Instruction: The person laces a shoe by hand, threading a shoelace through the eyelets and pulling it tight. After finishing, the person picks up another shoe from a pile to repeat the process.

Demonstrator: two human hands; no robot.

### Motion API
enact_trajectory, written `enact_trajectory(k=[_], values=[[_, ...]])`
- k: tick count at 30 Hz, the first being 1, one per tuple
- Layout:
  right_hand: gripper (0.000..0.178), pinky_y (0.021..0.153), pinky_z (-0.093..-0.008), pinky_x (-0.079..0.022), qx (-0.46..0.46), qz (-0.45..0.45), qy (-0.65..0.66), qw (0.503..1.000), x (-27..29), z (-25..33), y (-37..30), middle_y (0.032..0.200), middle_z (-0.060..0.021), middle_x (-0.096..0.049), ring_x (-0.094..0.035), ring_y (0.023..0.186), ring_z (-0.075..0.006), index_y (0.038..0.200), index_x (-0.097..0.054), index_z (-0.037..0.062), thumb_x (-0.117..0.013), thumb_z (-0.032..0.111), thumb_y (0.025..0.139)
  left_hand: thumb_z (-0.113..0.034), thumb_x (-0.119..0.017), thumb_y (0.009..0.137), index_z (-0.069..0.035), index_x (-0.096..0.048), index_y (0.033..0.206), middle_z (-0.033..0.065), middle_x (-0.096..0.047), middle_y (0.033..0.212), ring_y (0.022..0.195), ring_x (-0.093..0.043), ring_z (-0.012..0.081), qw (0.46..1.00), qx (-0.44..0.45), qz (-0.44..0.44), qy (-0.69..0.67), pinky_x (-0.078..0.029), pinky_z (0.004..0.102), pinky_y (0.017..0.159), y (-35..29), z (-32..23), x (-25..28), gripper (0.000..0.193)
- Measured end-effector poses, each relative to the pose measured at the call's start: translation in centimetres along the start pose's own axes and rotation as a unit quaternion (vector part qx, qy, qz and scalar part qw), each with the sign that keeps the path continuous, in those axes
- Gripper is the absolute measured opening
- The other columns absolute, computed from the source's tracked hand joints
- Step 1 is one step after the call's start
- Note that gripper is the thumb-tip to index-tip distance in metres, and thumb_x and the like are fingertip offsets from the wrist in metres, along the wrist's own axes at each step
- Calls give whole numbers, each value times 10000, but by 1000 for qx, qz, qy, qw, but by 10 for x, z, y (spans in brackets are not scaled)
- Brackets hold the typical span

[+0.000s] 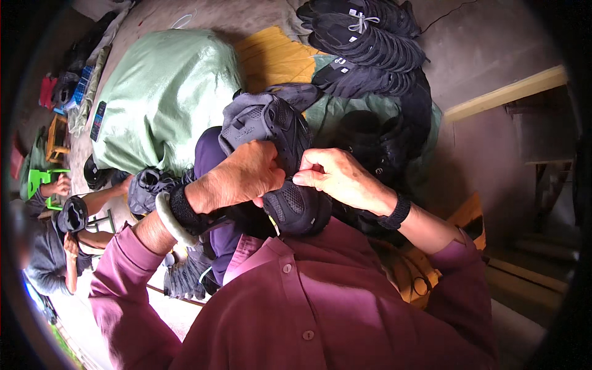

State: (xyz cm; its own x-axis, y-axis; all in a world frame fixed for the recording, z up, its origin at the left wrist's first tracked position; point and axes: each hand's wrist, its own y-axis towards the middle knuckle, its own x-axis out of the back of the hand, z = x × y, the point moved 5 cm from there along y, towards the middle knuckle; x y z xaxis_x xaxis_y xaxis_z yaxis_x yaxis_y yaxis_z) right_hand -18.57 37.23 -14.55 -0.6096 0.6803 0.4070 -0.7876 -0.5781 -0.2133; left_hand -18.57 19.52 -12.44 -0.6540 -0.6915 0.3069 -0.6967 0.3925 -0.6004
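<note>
A dark grey mesh shoe upper [295, 211] rests on my lap, with its rounded end toward my body. My left hand [242, 176] is closed on the upper's left side, knuckles up and fingers curled around its middle. Close by, my right hand [345, 180] pinches thumb and forefinger together just above the upper. Whatever lies between those fingertips is too small to make out. The two hands nearly meet over the middle of the upper.
Stacked black shoe uppers [370, 46] stand at the far right. A large pale green sack [166, 92] bulges at the far left. At the left edge, a co-worker's hand [71, 245] is beside another dark upper [73, 214]. A wooden beam [505, 94] juts in at right.
</note>
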Motion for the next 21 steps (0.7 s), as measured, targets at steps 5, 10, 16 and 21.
enact_trajectory(k=[5,10,16,21], values=[[272,694,-397,-520,-4,6,11,1000,0,-7,4,800,-156,-714,-711,762,-262,855,-675,1,-765,250,920,-71,-658,923,53,-649,983,60,-653,789,585,-640,120,996,-43,-12,-83,-573,288,506,4,13,-7,139],[291,698,-406,-527,-30,-24,16,999,-4,-12,5,819,-160,-727,-720,773,-273,841,-684,15,-790,281,898,-58,-629,949,17,-686,988,18,-612,734,603,-639,101,998,-29,-2,-55,-568,266,499,2,7,-8,102],[296,660,-348,-506,23,3,-27,999,-6,-12,6,801,-136,-676,-654,710,-188,928,-664,-23,-734,261,963,-44,-637,904,33,-653,901,90,-655,713,603,-677,178,995,-30,-22,88,-551,330,513,-8,-15,-4,78],[276,746,-377,-520,-4,128,23,992,-1,-7,9,858,-94,-685,-650,818,-193,1054,-648,-22,-615,252,1041,-66,-667,835,-62,-592,879,152,-636,741,694,-664,381,881,-297,-185,319,-533,441,619,-36,-15,12,87]])
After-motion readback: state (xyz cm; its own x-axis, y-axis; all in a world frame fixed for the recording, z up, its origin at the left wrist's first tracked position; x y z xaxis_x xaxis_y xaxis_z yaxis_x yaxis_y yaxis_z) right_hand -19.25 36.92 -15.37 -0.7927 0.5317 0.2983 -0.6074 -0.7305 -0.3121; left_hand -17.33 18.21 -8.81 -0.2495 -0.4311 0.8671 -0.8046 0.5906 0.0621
